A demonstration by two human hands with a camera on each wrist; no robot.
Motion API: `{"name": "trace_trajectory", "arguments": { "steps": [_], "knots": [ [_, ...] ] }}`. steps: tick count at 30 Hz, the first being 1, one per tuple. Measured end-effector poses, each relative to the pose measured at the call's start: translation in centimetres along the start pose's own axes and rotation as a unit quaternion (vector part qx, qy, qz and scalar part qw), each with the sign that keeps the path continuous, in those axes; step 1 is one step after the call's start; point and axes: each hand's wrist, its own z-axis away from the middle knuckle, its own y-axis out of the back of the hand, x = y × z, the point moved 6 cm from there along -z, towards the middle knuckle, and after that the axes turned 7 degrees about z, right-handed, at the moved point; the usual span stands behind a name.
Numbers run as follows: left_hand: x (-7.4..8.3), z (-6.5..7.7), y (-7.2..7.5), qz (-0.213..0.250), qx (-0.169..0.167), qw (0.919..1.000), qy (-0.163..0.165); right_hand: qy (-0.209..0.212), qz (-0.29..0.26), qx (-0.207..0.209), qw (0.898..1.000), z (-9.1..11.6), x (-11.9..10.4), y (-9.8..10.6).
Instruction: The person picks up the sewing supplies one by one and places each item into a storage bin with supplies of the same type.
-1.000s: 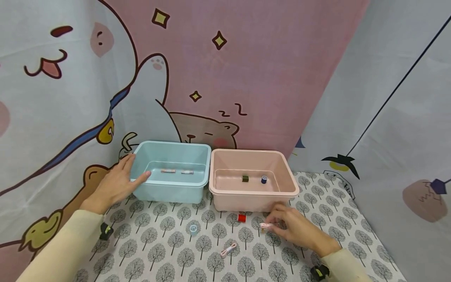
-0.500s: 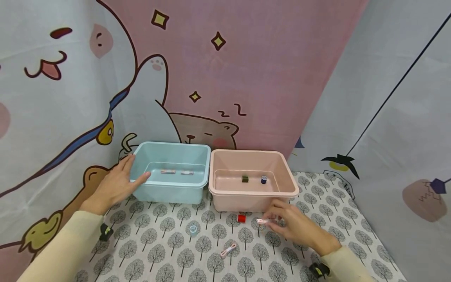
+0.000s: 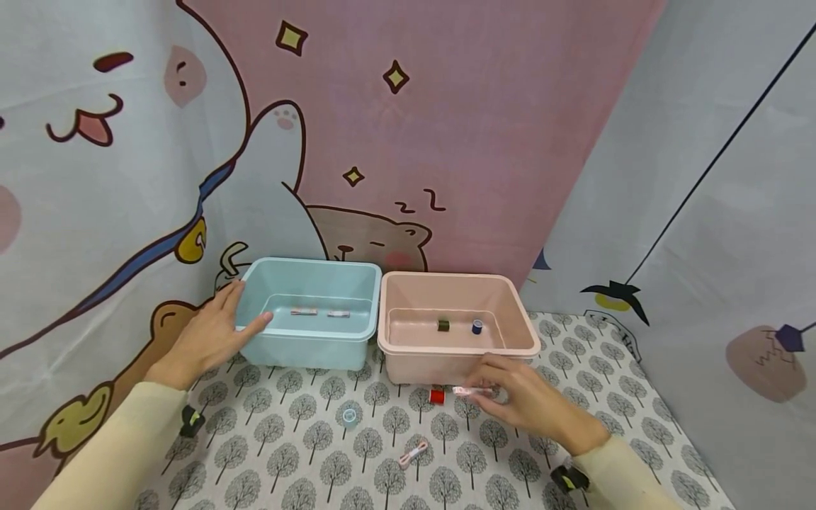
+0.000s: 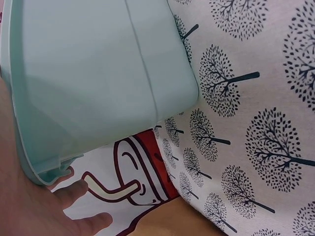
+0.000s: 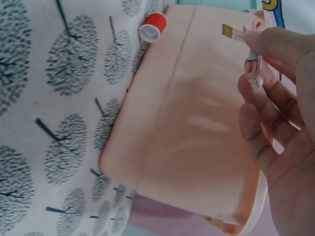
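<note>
My right hand [image 3: 525, 397] pinches a folded pink-and-white tape measure [image 5: 253, 64] between thumb and fingers, its metal end tab sticking out. It is in front of the pink tub [image 3: 459, 365], near its front rim. My left hand [image 3: 207, 333] lies with straight fingers at the left rim of the light blue tub [image 3: 306, 350]. Inside the blue tub lie two more folded tapes, one on the left [image 3: 304, 312] and one on the right [image 3: 338, 314]. A green thread spool [image 3: 443, 325] and a blue thread spool [image 3: 477, 326] sit in the pink tub.
On the tree-print cloth [image 3: 287, 460], a red thread spool [image 3: 436, 397] stands before the pink tub. Farther left is a light blue spool [image 3: 349, 417], and nearer the front another folded tape [image 3: 414, 454]. A cartoon-printed curtain [image 3: 478, 142] hangs behind the tubs.
My right hand has lifted the tape measure slightly and moved it left and toward the pink tub's front rim. The left hand has stayed at the blue tub.
</note>
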Motion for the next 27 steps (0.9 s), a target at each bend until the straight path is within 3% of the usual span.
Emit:
{"name": "trace_trajectory", "arguments": {
  "steps": [17, 27],
  "knots": [
    [0.0, -0.1, 0.0, -0.006, -0.001, 1.0, -0.004, 0.082, 0.004, 0.042, 0.996, -3.3, -1.6, 1.5],
    [-0.1, -0.1, 0.0, -0.006, -0.004, 1.0, 0.003, 0.11, 0.004, 0.057, 0.992, -6.4, -2.5, 2.1]
  ]
}}
